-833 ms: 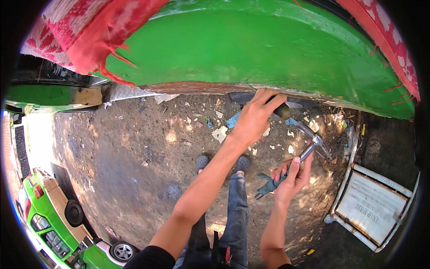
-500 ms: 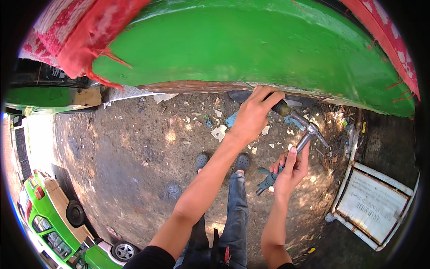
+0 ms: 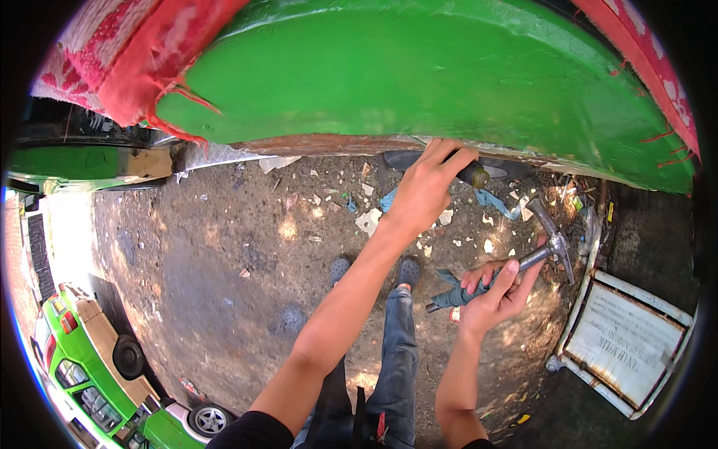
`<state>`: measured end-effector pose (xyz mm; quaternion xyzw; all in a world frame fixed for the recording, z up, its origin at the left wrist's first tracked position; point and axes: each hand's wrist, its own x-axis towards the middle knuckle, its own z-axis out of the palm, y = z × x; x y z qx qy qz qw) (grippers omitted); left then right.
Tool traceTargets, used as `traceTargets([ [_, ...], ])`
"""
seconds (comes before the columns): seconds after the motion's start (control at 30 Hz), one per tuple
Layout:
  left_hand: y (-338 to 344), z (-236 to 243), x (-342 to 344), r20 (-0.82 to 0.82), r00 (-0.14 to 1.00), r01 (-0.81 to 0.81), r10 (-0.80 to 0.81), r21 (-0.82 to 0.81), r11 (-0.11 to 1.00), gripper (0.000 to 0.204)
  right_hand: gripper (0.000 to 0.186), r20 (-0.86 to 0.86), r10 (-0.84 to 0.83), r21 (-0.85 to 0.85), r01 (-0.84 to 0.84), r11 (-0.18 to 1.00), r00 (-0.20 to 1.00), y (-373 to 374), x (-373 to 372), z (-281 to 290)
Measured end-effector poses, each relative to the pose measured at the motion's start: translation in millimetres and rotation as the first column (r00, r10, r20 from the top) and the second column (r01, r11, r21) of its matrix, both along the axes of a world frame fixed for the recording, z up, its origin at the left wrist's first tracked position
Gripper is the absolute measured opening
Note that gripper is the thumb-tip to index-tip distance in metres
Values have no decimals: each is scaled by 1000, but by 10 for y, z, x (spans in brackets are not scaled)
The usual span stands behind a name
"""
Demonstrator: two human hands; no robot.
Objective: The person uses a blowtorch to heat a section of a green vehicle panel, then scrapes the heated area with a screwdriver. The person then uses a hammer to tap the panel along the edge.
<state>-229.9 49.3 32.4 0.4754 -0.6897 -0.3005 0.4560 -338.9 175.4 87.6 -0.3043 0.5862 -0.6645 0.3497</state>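
Along the lower edge of the big green body panel point(image 3: 419, 71), my left hand point(image 3: 425, 191) is closed around a screwdriver point(image 3: 473, 176). Its thick dark handle sticks out to the right of my fingers, and a thin shaft seems to reach the panel's edge; the tip is hidden. In my right hand point(image 3: 490, 298), lower and to the right, is a hammer point(image 3: 534, 258) with a metal shaft and green-grey cloth wound round its grip. The hammer's head is right of the screwdriver's handle end, apart from it.
Red and white cloth point(image 3: 142, 60) hangs over the panel at both sides. Paint flakes and blue scraps litter the dirt ground point(image 3: 224, 247). A rusty-framed white sign point(image 3: 624, 340) lies at the right. A green vehicle point(image 3: 90, 374) stands at the lower left.
My right hand has swung the hammer's head away from the screwdriver's handle, to the right and slightly down. My left hand stays almost where it was.
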Motion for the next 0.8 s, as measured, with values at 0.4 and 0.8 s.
traceTargets([
  [0.4,3,-15,-58,10,1000,2,-2,-7,1000,58,56,-107,93,51,-88,995,990,-50,-70,-53],
  [0.8,154,-116,34,37,999,26,-25,-30,999,54,57,6,102,253,-100,962,995,-10,1,-52],
])
